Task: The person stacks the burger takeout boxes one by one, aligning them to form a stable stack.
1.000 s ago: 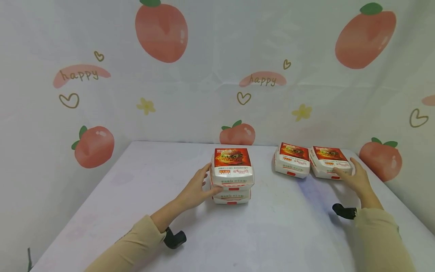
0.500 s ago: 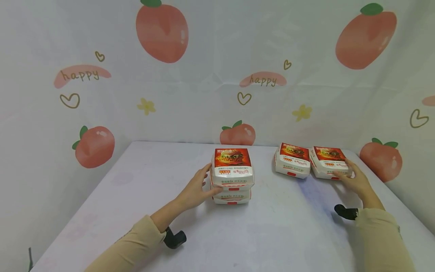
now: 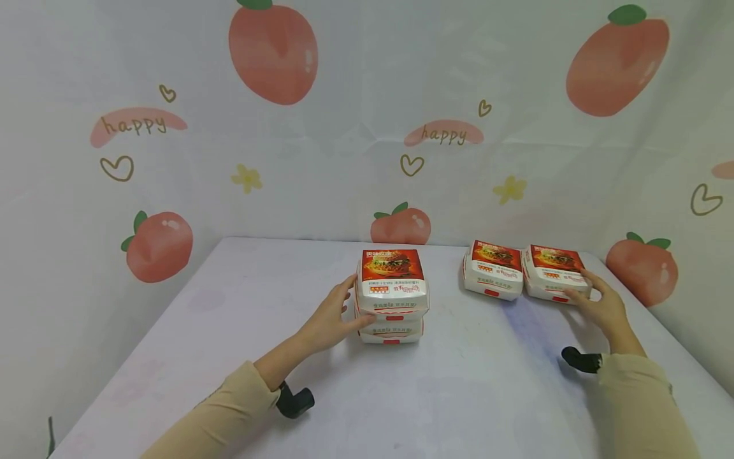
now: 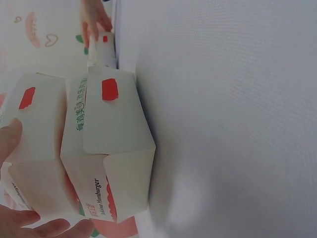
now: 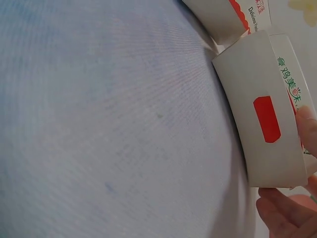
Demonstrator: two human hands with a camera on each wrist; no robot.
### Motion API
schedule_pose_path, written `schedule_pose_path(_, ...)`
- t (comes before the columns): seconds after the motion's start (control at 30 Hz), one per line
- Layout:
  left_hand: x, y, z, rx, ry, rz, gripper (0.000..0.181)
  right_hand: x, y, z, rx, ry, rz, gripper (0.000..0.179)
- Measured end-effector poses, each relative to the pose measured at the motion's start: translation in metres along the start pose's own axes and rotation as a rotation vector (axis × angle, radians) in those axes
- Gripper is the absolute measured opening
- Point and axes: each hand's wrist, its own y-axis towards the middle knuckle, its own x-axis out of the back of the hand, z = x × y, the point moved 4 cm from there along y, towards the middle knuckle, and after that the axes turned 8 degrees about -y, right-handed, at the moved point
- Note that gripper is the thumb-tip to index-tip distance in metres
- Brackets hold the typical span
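Two white burger boxes with red burger pictures on their lids stand stacked mid-table. My left hand (image 3: 327, 319) holds the upper box (image 3: 392, 284) at its left side, thumb on the front corner. Beneath it sits the lower box (image 3: 391, 331); in the left wrist view this lower box (image 4: 114, 114) shows a red tab. At the back right, my right hand (image 3: 604, 309) grips the far-right burger box (image 3: 555, 274), thumb on its front and fingers at its right side. That box (image 5: 262, 114) rests on the table in the right wrist view.
Another burger box (image 3: 493, 271) stands close against the left side of the far-right one. A white table (image 3: 459, 395) runs back to a white curtain (image 3: 321, 166) printed with fruit and hearts. Black wrist mounts (image 3: 295, 401) stick out below both sleeves.
My right fingers have shifted slightly left against the far-right box, which has turned and slid a little toward its neighbour. My left hand and the stack look the same.
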Motion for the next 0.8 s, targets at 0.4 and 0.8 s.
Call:
schedule_pose_path(0.4, 0.0002, 0.0002, 0.0000, 0.006, 0.003, -0.009, 0.087, 0.0035, -0.0061, 0.0056, 0.024, 0.017, -0.061, 0.079)
schedule_pose_path(0.8, 0.0007, 0.0003, -0.0003, 0.006, -0.001, -0.003, 0.087, 0.0077, -0.0103, 0.0065, -0.030, 0.070, -0.067, 0.078)
